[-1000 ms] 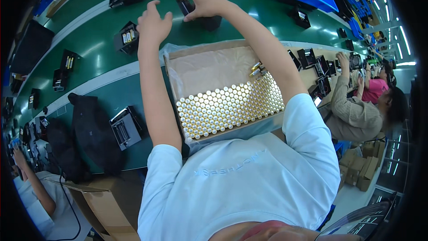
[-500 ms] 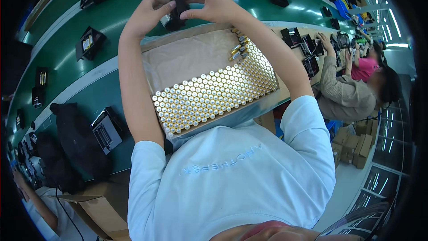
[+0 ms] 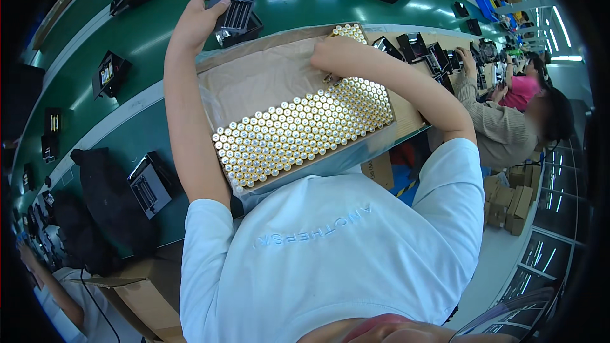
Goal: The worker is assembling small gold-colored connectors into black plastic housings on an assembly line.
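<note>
A black device (image 3: 238,14) with an open slotted battery compartment is tilted up beyond the box. My left hand (image 3: 202,20) is closed on its left edge, thumb over the front. Between my arms stands a lined cardboard box (image 3: 254,79), its near and right parts filled with upright cylindrical batteries (image 3: 298,130). My right hand (image 3: 340,57) reaches into the box's right side, among the batteries. Its fingers are curled down by a few loose batteries (image 3: 329,79); whatever it grips is hidden.
Black devices (image 3: 109,75) with batteries inside stand along the green conveyor (image 3: 149,32). Another device (image 3: 151,187) and a dark bag (image 3: 111,194) lie at left. More open black devices (image 3: 413,47) sit to the right, beside a co-worker (image 3: 502,121). Cartons (image 3: 508,200) are stacked on the floor.
My right hand has left the device and dropped back right into the battery box. My left hand keeps the device, now turned with its slotted compartment showing. The conveyor devices have shifted slightly left.
</note>
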A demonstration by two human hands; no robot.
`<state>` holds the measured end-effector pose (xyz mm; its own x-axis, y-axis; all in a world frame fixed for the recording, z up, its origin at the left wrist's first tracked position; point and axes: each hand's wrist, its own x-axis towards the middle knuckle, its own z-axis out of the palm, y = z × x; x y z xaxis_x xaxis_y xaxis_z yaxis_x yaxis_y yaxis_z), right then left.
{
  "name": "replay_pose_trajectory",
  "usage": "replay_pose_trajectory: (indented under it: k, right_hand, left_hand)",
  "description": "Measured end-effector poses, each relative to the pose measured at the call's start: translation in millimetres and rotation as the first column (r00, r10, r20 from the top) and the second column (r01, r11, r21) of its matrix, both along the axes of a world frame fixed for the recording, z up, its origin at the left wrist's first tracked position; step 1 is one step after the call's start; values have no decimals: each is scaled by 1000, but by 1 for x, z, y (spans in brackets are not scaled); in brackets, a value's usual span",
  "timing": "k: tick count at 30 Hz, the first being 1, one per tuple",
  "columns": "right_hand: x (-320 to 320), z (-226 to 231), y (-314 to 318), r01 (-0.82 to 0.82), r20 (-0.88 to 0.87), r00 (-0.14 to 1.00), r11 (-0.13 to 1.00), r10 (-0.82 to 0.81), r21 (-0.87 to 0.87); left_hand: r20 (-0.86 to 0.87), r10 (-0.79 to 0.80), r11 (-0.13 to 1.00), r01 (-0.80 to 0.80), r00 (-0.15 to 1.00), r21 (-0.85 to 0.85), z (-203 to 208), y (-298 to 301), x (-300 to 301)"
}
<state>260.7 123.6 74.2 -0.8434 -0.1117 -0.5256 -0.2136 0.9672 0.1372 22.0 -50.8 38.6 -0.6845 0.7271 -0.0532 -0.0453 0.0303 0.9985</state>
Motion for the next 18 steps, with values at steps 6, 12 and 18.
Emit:
replay_pose_trajectory:
  k: [6, 12, 18]
  right_hand:
    - [-28, 8, -2, 18, 127, 992, 989, 1, -150]
    - [-82, 60, -32, 273, -112, 726, 434, -678, -859]
    - [-139, 43, -54, 111, -340, 557, 474, -758, -874]
  left_hand:
    - [101, -12, 999, 7, 995, 50, 5, -3, 0]
    - [189, -13, 988, -17, 982, 152, 12, -8, 5]
    - [168, 179, 981, -189, 969, 43, 42, -6, 26]
